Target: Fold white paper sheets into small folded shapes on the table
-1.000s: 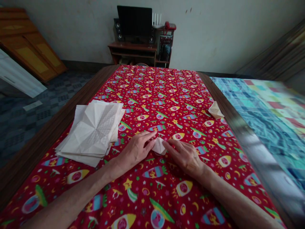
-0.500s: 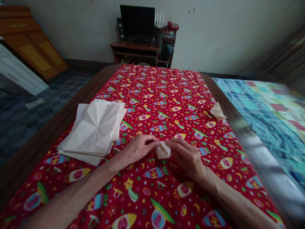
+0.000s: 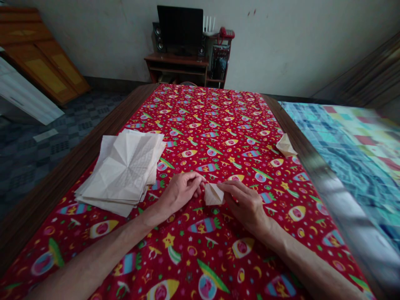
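A small folded paper, whitish with a crease slanting across it, lies on the red cloth between my hands. At its right corner, my right hand holds the edge with the fingers bent over it. My left hand rests just left of the paper, thumb and forefinger pressed together. Its fingertips sit near the upper left corner, with a slight gap, and nothing shows in them. Farther left is a stack of creased paper sheets.
Another folded paper piece lies by the right edge of the rocket-patterned cloth. A bed adjoins the table on the right. Beyond the far end stand a monitor and its desk; a wooden cabinet is at left.
My left fingers have come off the upper left of the small folded paper and drawn slightly up and left. The right hand stays at its place on the paper.
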Action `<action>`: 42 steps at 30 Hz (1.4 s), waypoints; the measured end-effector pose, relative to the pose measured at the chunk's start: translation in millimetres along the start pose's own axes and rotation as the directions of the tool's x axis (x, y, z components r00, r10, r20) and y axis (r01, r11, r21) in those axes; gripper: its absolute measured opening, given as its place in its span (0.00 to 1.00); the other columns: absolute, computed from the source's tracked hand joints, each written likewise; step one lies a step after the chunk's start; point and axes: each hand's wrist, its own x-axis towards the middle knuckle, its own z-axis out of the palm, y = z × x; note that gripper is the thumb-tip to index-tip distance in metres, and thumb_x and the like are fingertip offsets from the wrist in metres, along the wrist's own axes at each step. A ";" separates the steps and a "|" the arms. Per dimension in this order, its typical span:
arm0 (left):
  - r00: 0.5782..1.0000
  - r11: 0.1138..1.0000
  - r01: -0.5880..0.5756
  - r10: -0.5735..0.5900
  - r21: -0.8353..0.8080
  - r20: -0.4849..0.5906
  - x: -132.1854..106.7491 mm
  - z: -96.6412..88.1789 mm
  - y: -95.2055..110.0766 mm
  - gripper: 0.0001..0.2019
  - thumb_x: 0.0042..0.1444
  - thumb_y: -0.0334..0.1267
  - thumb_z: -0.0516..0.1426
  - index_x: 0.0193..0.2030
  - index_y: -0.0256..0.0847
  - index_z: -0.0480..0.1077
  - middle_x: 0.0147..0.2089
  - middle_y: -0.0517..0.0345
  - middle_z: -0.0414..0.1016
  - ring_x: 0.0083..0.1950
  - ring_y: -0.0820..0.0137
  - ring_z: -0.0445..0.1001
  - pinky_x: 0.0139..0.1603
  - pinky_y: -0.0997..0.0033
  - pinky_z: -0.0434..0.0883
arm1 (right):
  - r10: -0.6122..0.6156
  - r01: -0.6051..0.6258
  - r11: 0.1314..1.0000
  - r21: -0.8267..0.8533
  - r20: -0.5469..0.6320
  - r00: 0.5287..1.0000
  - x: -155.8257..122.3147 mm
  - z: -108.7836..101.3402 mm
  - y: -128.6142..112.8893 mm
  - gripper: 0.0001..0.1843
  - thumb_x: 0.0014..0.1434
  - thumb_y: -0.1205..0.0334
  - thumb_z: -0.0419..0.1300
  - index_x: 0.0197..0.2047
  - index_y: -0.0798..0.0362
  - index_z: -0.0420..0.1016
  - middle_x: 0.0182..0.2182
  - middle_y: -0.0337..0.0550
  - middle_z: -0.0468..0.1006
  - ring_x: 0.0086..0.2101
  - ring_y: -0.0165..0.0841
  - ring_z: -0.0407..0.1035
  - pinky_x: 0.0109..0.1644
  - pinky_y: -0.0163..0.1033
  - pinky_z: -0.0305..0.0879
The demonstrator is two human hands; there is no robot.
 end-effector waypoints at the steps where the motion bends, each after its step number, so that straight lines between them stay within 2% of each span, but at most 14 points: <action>1: 0.994 0.995 -0.071 0.076 0.067 -0.083 -1.3 0.0 -0.1 0.15 0.65 0.41 0.47 0.42 0.36 0.72 0.33 0.57 0.75 0.32 0.72 0.73 0.34 0.75 0.71 | 0.024 -0.024 1.000 -0.013 0.006 1.000 -0.9 1.0 1.5 0.12 0.62 0.72 0.52 0.44 0.53 0.74 0.35 0.43 0.77 0.34 0.28 0.73 0.36 0.31 0.71; 3: 0.945 0.946 -0.220 0.267 0.238 -0.188 -6.1 0.6 1.9 0.13 0.65 0.37 0.47 0.46 0.38 0.71 0.42 0.53 0.74 0.43 0.70 0.74 0.46 0.70 0.71 | 0.090 -0.088 0.995 -0.052 0.020 0.996 -2.5 3.3 5.5 0.11 0.61 0.71 0.52 0.43 0.54 0.74 0.33 0.43 0.77 0.31 0.28 0.72 0.33 0.31 0.69; 5: 0.904 0.870 -0.325 0.401 0.371 -0.148 -12.5 3.4 5.1 0.13 0.65 0.37 0.48 0.51 0.39 0.68 0.48 0.51 0.71 0.50 0.67 0.70 0.53 0.66 0.70 | 0.178 -0.175 0.980 -0.093 0.024 0.984 -3.0 5.4 9.7 0.11 0.60 0.70 0.53 0.42 0.54 0.75 0.32 0.43 0.77 0.30 0.29 0.72 0.32 0.32 0.68; 8: 0.899 0.783 -0.374 0.437 0.497 -0.012 -19.3 12.5 7.0 0.20 0.61 0.43 0.55 0.58 0.38 0.61 0.50 0.49 0.68 0.53 0.62 0.68 0.54 0.60 0.70 | 0.280 -0.275 0.952 -0.136 0.019 0.960 -2.2 7.6 13.1 0.11 0.59 0.69 0.55 0.43 0.53 0.76 0.32 0.42 0.77 0.30 0.30 0.71 0.32 0.32 0.66; 10: 0.905 0.750 -0.364 0.425 0.552 0.020 -18.9 18.3 4.7 0.17 0.60 0.42 0.56 0.53 0.37 0.63 0.47 0.50 0.68 0.49 0.61 0.68 0.49 0.60 0.72 | 0.287 -0.277 0.945 -0.172 0.034 0.957 -1.7 7.9 12.3 0.10 0.59 0.68 0.55 0.42 0.53 0.76 0.31 0.42 0.77 0.29 0.29 0.71 0.31 0.32 0.65; 13: 0.877 0.710 -0.413 0.479 0.571 0.038 -13.1 19.5 -2.0 0.05 0.63 0.32 0.51 0.43 0.38 0.67 0.40 0.54 0.69 0.43 0.66 0.69 0.45 0.65 0.72 | 0.210 -0.184 0.949 -0.257 0.076 0.975 -2.5 7.3 8.6 0.09 0.61 0.66 0.55 0.41 0.54 0.76 0.31 0.43 0.76 0.27 0.29 0.70 0.29 0.32 0.63; 17: 0.810 0.615 -0.490 0.583 0.618 0.063 -9.2 8.9 -8.6 0.07 0.64 0.30 0.51 0.38 0.38 0.70 0.37 0.56 0.71 0.40 0.67 0.70 0.43 0.66 0.71 | 0.006 0.055 0.915 -0.399 0.151 0.989 -4.0 5.3 3.6 0.12 0.64 0.65 0.51 0.41 0.56 0.76 0.36 0.47 0.76 0.29 0.32 0.68 0.29 0.34 0.61; 20: 0.812 0.593 -0.505 0.574 0.627 0.111 -12.9 2.5 -9.7 0.06 0.63 0.30 0.52 0.40 0.37 0.71 0.39 0.54 0.73 0.43 0.67 0.71 0.45 0.66 0.71 | -0.076 0.189 0.891 -0.414 0.276 0.958 -3.0 2.5 1.0 0.13 0.64 0.68 0.49 0.43 0.56 0.75 0.37 0.48 0.75 0.32 0.34 0.66 0.29 0.36 0.60; 24: 0.828 0.589 -0.525 0.519 0.614 0.210 -17.2 0.7 -9.5 0.06 0.63 0.30 0.53 0.43 0.35 0.71 0.42 0.52 0.72 0.46 0.65 0.70 0.47 0.64 0.71 | -0.060 0.204 0.903 -0.378 0.358 0.932 -1.2 -1.4 1.9 0.12 0.63 0.69 0.50 0.43 0.56 0.74 0.34 0.46 0.73 0.31 0.33 0.64 0.28 0.35 0.58; 26: 0.837 0.613 -0.522 0.501 0.593 0.218 -16.7 1.3 -10.7 0.06 0.63 0.30 0.53 0.42 0.35 0.71 0.42 0.53 0.72 0.46 0.65 0.70 0.47 0.64 0.71 | -0.044 0.179 0.920 -0.349 0.363 0.931 -1.7 -1.9 4.7 0.11 0.63 0.69 0.51 0.42 0.55 0.75 0.33 0.46 0.72 0.30 0.32 0.64 0.27 0.34 0.57; 32: 0.851 0.732 -0.491 0.518 0.473 0.081 -10.1 5.1 -19.0 0.04 0.62 0.30 0.54 0.37 0.36 0.70 0.39 0.54 0.72 0.42 0.68 0.70 0.43 0.68 0.71 | 0.051 0.002 0.983 -0.186 0.279 0.959 -5.3 1.4 11.4 0.09 0.63 0.67 0.53 0.38 0.55 0.75 0.32 0.45 0.72 0.31 0.30 0.66 0.32 0.32 0.61; 37: 0.885 0.827 -0.436 0.465 0.353 0.003 -7.0 7.9 -24.0 0.02 0.59 0.30 0.57 0.36 0.37 0.71 0.38 0.56 0.72 0.40 0.70 0.71 0.42 0.70 0.70 | 0.178 -0.159 0.983 -0.088 0.281 0.943 -3.1 -0.4 6.9 0.07 0.62 0.65 0.56 0.37 0.54 0.75 0.33 0.44 0.72 0.32 0.30 0.67 0.34 0.32 0.62; 42: 0.906 0.869 -0.387 0.421 0.307 -0.050 -7.3 10.1 -23.8 0.03 0.58 0.30 0.58 0.33 0.38 0.71 0.36 0.58 0.70 0.38 0.72 0.71 0.40 0.73 0.69 | 0.261 -0.240 0.965 -0.106 0.277 0.925 -0.6 2.7 6.1 0.10 0.64 0.62 0.54 0.34 0.54 0.74 0.31 0.43 0.72 0.31 0.30 0.67 0.35 0.33 0.61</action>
